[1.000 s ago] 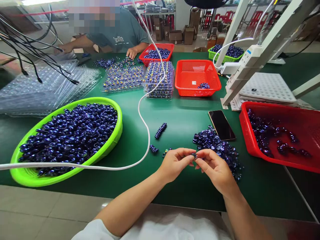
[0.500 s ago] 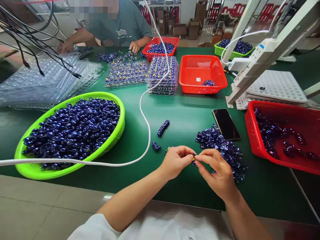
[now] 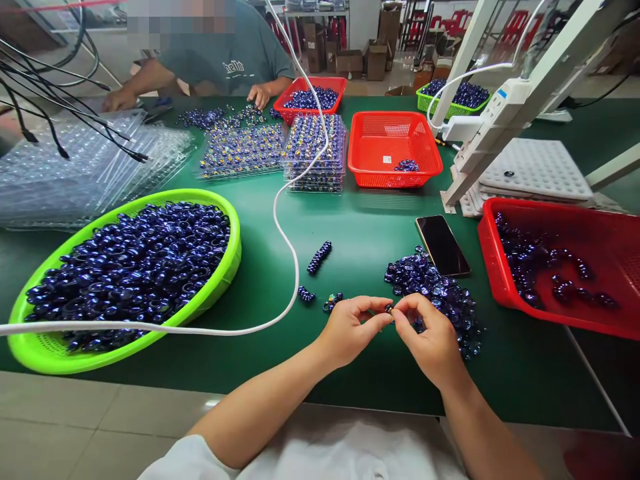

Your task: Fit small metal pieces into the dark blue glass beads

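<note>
- blue piece (image 3: 389,308) pinched between fingertips of left hand (image 3: 350,331) and right hand (image 3: 434,341), over green table (image 3: 370,220); its axis too small to tell
- loose blue pile (image 3: 440,293) just behind right hand, phone (image 3: 443,245) beyond

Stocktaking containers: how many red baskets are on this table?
3. The near red basket sits at the right edge; the middle red basket beyond the phone; the far red basket by the co-worker's hand. Others may be hidden off frame.
</note>
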The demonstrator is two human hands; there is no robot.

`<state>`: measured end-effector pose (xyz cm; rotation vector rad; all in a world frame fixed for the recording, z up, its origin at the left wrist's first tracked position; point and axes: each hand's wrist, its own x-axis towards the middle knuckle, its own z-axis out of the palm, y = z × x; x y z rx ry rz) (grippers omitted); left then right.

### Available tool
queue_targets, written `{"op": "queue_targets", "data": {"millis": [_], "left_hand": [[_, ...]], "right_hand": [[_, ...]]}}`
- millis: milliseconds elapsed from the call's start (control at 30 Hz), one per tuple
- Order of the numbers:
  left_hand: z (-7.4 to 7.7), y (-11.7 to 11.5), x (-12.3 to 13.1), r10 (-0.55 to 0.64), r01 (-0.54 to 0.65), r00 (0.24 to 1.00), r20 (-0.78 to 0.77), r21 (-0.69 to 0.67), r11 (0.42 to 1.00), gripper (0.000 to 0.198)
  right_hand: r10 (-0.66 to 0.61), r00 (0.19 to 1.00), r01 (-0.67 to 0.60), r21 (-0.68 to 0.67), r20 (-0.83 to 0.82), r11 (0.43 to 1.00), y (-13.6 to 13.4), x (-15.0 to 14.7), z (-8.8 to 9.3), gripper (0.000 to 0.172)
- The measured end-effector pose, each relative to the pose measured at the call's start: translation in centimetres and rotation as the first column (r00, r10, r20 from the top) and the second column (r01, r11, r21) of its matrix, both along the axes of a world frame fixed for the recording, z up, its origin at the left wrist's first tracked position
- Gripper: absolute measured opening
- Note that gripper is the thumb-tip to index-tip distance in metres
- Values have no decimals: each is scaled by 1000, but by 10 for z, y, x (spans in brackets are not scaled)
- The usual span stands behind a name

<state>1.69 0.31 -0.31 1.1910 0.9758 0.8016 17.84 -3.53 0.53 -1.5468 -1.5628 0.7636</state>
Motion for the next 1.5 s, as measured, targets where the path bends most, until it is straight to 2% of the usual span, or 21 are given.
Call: {"op": "queue_targets", "data": {"millis": [100, 200, 267, 333, 400, 533, 667, 867, 1167, 1333, 1500], "left_hand": [[0, 0, 0, 20, -19, 1000, -15, 14, 1000, 29], [4, 3, -3, -25, 25, 1000, 18, -5, 1000, 26], [7, 7, -7, -64, 67, 996, 63, -53, 996, 23], [10, 10, -10, -64, 81, 990, 127, -134, 988, 20], [12, 12, -12, -37, 80, 981, 191, -224, 971, 20], [11, 14, -13, -30, 135, 959, 280, -363, 922, 25], [8, 14, -12, -21, 162, 943, 331, -405, 900, 30], [10, 12, -10, -42, 87, 976, 215, -204, 975, 33], [8, 5, -9, -49, 51, 992, 119, -8, 999, 27], [6, 5, -11, -49, 46, 999, 11, 194, 980, 24], [6, 6, -13, -35, 64, 997, -76, 428, 901, 21]], "right_hand": [[1, 992, -16, -119, -123, 993, -1, 2, -3, 10], [65, 977, -93, -135, -205, 986, -2, 6, -3, 10], [163, 964, -179, -62, -208, 982, -3, 10, -1, 11], [296, 944, -290, 65, -147, 955, -3, 15, 2, 24], [389, 921, -379, 187, -20, 906, -3, 19, 3, 36], [352, 912, -406, 343, 210, 847, -3, 21, -1, 44], [294, 929, -365, 416, 226, 833, -2, 17, -4, 49], [109, 983, -162, 405, 150, 900, -4, 13, -3, 37], [120, 972, -198, 422, 203, 885, -4, 12, -5, 37], [109, 970, -194, 423, 216, 885, -2, 9, -5, 33], [102, 970, -193, 443, 222, 876, -1, 8, -6, 31]]}}
